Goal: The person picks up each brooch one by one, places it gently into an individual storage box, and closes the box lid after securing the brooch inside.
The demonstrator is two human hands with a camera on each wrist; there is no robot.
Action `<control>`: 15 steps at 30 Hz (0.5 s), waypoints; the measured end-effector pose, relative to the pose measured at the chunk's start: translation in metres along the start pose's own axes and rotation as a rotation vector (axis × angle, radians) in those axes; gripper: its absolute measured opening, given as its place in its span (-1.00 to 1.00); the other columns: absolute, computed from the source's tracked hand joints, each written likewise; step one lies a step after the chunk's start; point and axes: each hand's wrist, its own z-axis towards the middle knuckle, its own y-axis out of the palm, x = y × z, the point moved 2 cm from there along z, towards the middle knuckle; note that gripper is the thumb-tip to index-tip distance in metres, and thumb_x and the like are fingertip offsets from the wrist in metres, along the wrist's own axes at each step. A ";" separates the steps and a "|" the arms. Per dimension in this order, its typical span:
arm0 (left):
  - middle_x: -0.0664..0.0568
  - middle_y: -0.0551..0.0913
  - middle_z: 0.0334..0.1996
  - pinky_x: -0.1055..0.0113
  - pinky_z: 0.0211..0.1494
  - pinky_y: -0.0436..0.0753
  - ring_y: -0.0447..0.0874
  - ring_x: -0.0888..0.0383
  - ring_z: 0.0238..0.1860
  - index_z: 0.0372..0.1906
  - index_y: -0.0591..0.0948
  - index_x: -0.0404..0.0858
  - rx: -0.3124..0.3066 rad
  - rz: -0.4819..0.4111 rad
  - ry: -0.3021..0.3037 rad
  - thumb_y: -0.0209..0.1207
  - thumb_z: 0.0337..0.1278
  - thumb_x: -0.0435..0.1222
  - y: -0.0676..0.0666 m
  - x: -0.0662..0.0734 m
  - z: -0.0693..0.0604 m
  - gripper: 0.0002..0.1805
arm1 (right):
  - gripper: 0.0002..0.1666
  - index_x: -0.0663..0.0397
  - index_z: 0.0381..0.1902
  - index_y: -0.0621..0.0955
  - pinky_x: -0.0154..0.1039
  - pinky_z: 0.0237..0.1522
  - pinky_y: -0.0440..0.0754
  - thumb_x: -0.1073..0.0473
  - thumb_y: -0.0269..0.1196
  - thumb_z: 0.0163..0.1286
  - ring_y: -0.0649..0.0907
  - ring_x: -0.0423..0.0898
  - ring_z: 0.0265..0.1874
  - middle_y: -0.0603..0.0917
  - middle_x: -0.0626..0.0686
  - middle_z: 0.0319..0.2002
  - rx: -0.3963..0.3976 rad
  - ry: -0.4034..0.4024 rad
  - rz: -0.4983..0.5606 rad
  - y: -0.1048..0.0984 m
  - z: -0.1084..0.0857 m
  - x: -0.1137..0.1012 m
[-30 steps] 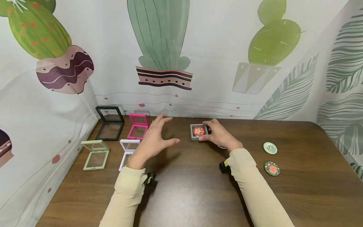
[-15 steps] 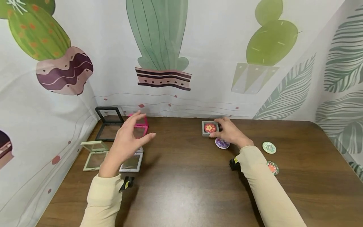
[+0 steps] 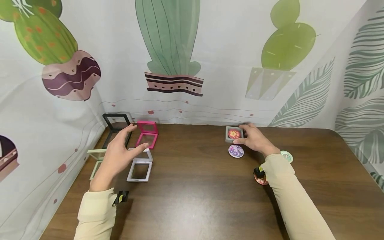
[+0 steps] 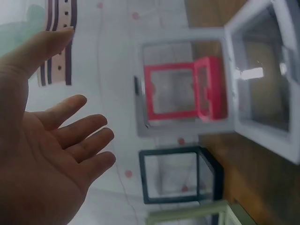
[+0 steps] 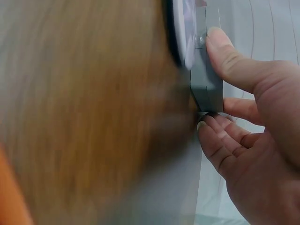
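A grey square case (image 3: 228,138) with a red round badge (image 3: 234,134) showing through its top lies at the back of the table. My right hand (image 3: 255,140) grips its right side between thumb and fingers; the right wrist view shows the thumb on the grey case (image 5: 206,89). Just in front lies a purple round badge (image 3: 236,151). My left hand (image 3: 116,154), fingers spread and holding nothing, hovers over the frames at the left, beside the white frame (image 3: 139,171). In the left wrist view the palm (image 4: 47,159) is bare.
Standing at the left with raised lids are a pink frame (image 3: 147,134), a black frame (image 3: 116,115) and a light green frame (image 3: 96,151), partly behind the left hand. A pale green badge (image 3: 287,156) and a red-patterned badge (image 3: 260,180) lie at the right, partly covered by the right arm.
The grey case has slid right along the table with my right hand on it, leaving the purple badge in full view. My left hand has moved left over the frames.
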 end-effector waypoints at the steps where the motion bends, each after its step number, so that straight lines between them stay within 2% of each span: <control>1: -0.31 0.36 0.54 -0.41 0.37 0.37 0.32 -0.41 0.48 0.55 0.37 -0.31 -0.007 0.000 -0.012 0.47 0.26 0.01 -0.001 -0.003 -0.001 -0.09 | -0.07 0.47 0.49 0.37 0.24 0.26 0.50 0.03 0.49 0.41 0.56 0.32 0.17 0.40 0.46 0.31 0.000 0.004 -0.001 -0.002 -0.001 0.002; 8: -0.39 0.39 0.49 -0.41 0.36 0.37 0.33 -0.41 0.47 0.61 0.32 -0.26 -0.051 -0.008 -0.097 0.38 0.34 0.11 -0.003 -0.025 -0.005 -0.07 | -0.07 0.52 0.46 0.37 0.26 0.22 0.49 0.03 0.49 0.40 0.55 0.32 0.09 0.44 0.49 0.23 0.013 0.003 -0.015 -0.014 -0.009 0.012; 12: -0.43 0.42 0.46 -0.38 0.36 0.42 0.38 -0.42 0.44 0.60 0.33 -0.28 -0.091 -0.021 -0.132 0.32 0.39 0.15 -0.003 -0.031 -0.007 -0.09 | -0.07 0.54 0.46 0.37 0.28 0.25 0.47 0.03 0.49 0.41 0.54 0.35 0.12 0.41 0.51 0.25 0.013 0.007 -0.012 -0.019 -0.013 0.018; 15: -0.42 0.46 0.43 -0.31 0.36 0.48 0.46 -0.41 0.40 0.56 0.37 -0.32 -0.118 -0.065 -0.142 0.29 0.43 0.12 -0.001 -0.034 -0.007 -0.15 | -0.06 0.55 0.46 0.36 0.29 0.28 0.45 0.03 0.49 0.41 0.53 0.36 0.15 0.39 0.52 0.27 0.012 0.024 -0.014 -0.023 -0.015 0.024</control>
